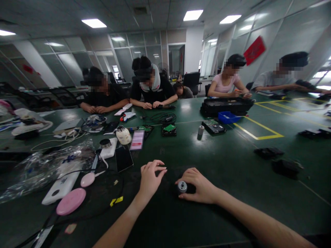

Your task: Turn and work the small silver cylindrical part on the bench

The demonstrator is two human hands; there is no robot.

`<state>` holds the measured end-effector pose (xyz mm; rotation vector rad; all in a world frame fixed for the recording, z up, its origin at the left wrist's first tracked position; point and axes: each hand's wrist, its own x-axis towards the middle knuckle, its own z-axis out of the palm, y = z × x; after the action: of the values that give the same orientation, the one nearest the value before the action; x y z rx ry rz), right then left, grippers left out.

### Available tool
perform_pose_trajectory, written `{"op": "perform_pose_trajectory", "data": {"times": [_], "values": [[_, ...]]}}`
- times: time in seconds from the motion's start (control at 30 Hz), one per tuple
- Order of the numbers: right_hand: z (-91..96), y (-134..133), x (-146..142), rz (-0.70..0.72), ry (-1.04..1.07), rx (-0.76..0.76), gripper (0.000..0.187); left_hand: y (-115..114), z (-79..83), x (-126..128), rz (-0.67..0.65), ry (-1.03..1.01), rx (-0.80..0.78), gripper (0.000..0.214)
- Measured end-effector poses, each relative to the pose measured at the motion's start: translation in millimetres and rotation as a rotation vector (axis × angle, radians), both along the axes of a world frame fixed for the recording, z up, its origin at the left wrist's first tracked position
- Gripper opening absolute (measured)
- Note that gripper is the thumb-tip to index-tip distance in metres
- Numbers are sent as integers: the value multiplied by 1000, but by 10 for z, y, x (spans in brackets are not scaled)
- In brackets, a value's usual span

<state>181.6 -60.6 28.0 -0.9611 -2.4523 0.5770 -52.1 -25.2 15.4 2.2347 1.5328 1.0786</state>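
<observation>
On a dark green tabletop [227, 172], the person's right hand [200, 189] was cupped over a small dark part [182, 187] topped by a round silver cap, its fingers curled about the part's body and pressing it to the surface. The part sat close in front of the person, near the middle of the near edge. The left hand [150, 178] hovered just beside it, apart from the part, thumb and fingertips drawn together in a pinch; whether anything tiny lay between them could not be told.

To the left of the hands lay a black phone [123, 158], a pink disc [71, 201], a white power bank [61, 187] and a crumpled clear plastic bag [43, 165], with black cables looping among them. Farther out stood a white jar [123, 135], a green circuit board [169, 128], a small silver cylinder [201, 130] and an opened drive [214, 126]. Beyond these, a blue tray [227, 117] rested against a long black case [226, 106], beside yellow tape lines [258, 132] marked on the surface.

Across the tabletop, several co-workers [151, 89] sat bent over their own work, hands down near the far edge.
</observation>
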Motion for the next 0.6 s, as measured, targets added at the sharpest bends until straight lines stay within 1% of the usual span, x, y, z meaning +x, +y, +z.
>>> {"op": "perform_pose_trajectory", "data": {"times": [0.1, 0.17, 0.23, 0.33, 0.43, 0.5, 0.53, 0.6], "values": [[9, -2, -1, -7, -1, 3, 37, 28, -123, -18, -5, 49, -50, 20], [8, 0, -2, -6, -2, 5, 38, 12, -158, -8, 15, 47, -47, 27], [5, 2, -4, -3, 0, 8, 38, -6, -157, 9, 29, 40, -45, 31], [5, 3, -8, -1, 3, 11, 38, -28, -115, 50, 6, 6, -63, 26], [2, 3, -8, 3, 7, 19, 39, -85, -45, 124, -68, -109, -45, 14], [-6, 5, -6, 0, 7, 31, 39, -161, 2, 185, -161, -202, -30, 4], [-12, 7, -5, -3, 3, 37, 38, -207, 20, 214, -210, -241, -41, 4], [-26, 11, -4, -5, -7, 48, 35, -296, 38, 259, -301, -314, -91, 14]]}}
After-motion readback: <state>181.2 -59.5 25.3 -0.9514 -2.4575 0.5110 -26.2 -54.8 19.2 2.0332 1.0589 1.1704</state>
